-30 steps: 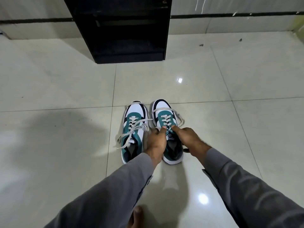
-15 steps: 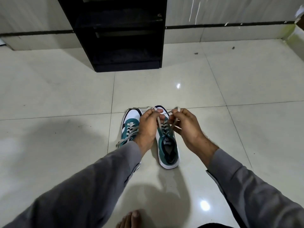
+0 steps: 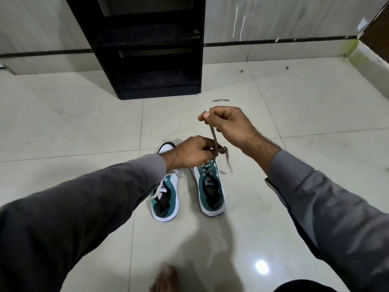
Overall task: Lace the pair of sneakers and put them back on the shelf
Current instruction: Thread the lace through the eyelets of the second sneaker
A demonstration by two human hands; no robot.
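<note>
Two sneakers sit side by side on the tile floor [image 3: 84,127], toes toward the black shelf [image 3: 147,60]. Right hand [image 3: 229,125] pinches one end of the right sneaker's [image 3: 210,190] lace [image 3: 213,138], pulled up taut. Left hand [image 3: 189,153] curls round the lace lower down, above the toe. Left sneaker's [image 3: 166,199] laces trail loose.

The pale glossy floor tiles [image 3: 294,114] mirror a ceiling light. The green-and-white sneakers [image 3: 211,190] look matt, with smooth white rubber soles and flat woven cloth laces [image 3: 214,140]. The black shelf unit [image 3: 151,60] is dull, dusty board. Grey sleeves [image 3: 315,197] are soft matt cloth.
</note>
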